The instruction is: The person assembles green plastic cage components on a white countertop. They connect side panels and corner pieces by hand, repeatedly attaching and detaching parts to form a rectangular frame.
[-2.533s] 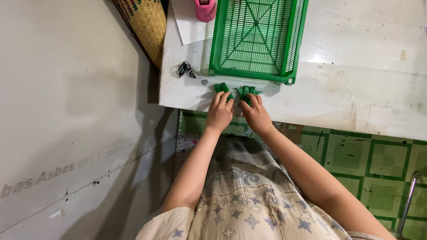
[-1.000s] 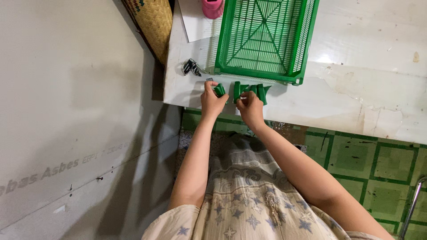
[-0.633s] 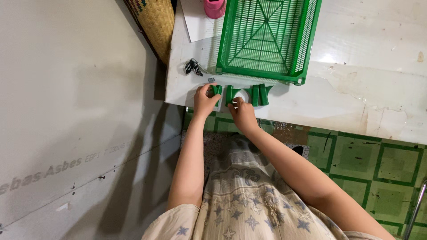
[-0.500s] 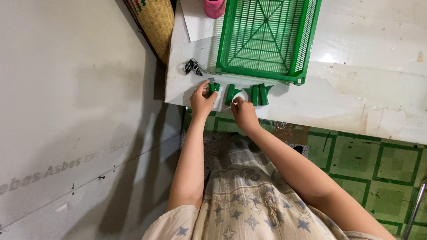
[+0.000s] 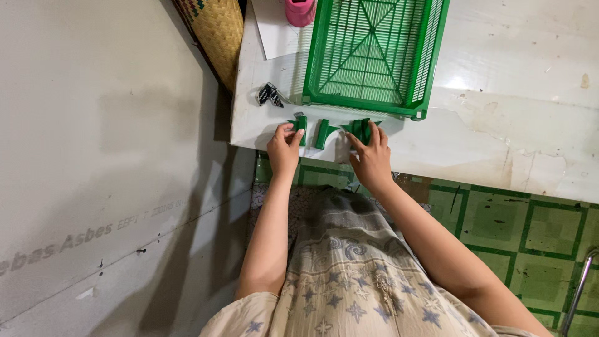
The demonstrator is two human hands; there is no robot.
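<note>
While you work at the white desk [image 5: 499,125] over green floor tiles [image 5: 530,218], your left hand [image 5: 284,150] pinches one green piece [image 5: 301,128], right hand [image 5: 372,159] grips another [image 5: 359,128]; a third [image 5: 322,133] between, long axes pointing toward the tray [image 5: 374,53].

The green tray [image 5: 374,53] is cut off by the top edge, as are the pink container [image 5: 301,10] and the woven basket [image 5: 215,31]. The green pieces [image 5: 360,129] are partly covered by the right hand [image 5: 371,162]. The small dark object [image 5: 269,95] cannot be identified.
</note>
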